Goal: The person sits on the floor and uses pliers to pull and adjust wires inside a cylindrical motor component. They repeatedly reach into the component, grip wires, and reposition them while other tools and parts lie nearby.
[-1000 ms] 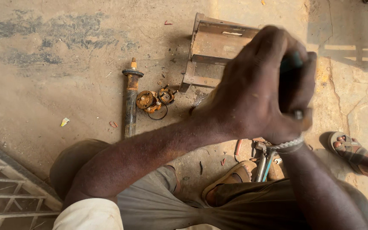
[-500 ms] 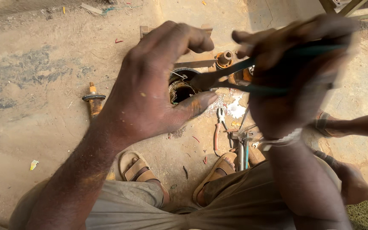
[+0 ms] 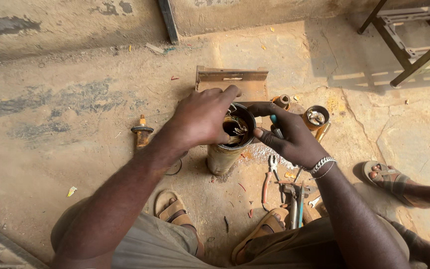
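Observation:
A rusty metal cylinder (image 3: pixel 221 158) stands upright on the ground in front of me, with copper wire windings (image 3: pixel 235 128) showing inside its open top. My left hand (image 3: pixel 200 119) grips the near-left part of its rim, fingertips reaching the far edge. My right hand (image 3: pixel 290 138) rests against the right side of the rim and holds a thin blue-handled tool (image 3: pixel 274 124) in its fingers. A metal bracelet is on that wrist.
A rusty metal bracket (image 3: pixel 232 79) lies behind the cylinder and a shaft piece (image 3: pixel 141 133) to the left. A smaller round housing (image 3: pixel 317 117) sits at the right. Pliers (image 3: pixel 268 182) and other tools (image 3: pixel 294 198) lie by my sandalled feet. Another person's foot (image 3: pixel 388 177) is at right.
My hands were raised close to the camera with pliers between them. They are now lower, on the cylinder's rim, and the pliers lie on the ground.

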### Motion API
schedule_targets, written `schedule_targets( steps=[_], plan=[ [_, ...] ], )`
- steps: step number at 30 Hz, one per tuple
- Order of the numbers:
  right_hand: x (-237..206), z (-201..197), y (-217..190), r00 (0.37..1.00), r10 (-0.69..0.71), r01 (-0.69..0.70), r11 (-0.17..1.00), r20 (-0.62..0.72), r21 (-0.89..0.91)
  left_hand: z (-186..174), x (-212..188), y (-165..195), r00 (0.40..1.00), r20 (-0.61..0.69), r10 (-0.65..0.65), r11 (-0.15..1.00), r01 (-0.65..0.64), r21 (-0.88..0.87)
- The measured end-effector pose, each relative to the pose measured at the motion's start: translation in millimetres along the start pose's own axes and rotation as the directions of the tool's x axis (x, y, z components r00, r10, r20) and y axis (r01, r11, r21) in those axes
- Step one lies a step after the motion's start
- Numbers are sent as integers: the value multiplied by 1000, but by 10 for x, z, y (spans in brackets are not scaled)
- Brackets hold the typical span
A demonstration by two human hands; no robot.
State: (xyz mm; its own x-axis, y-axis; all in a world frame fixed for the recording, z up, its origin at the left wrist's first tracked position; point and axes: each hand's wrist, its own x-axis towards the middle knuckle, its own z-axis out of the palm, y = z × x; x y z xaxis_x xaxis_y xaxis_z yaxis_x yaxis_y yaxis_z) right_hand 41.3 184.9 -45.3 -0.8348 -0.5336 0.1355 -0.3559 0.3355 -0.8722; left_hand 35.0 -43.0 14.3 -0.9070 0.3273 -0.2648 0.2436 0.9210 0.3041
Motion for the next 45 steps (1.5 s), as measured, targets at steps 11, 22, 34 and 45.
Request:
schedule_targets(
  steps=[11, 22, 34, 45],
  plan=[
    [-40, 130, 74, 990, 71, -99, 964, 119, 246, 853, -259, -396, 930, -365, -42, 829, -172, -533],
    [44, 235, 152, 991, 119, -125, 988, 67, 88, 116, 144, -117, 982, -34, 185, 977, -180, 115],
    [151, 261, 228, 934, 338, -352, 926, 115, 137, 485, 345, -696, 939, -230, 257, 958, -279, -66],
    [131, 332, 231, 960, 275, -279, 940, 45, 195, 476, 297, -780, 871, -377, 315, 913, -386, -130]
  ],
)
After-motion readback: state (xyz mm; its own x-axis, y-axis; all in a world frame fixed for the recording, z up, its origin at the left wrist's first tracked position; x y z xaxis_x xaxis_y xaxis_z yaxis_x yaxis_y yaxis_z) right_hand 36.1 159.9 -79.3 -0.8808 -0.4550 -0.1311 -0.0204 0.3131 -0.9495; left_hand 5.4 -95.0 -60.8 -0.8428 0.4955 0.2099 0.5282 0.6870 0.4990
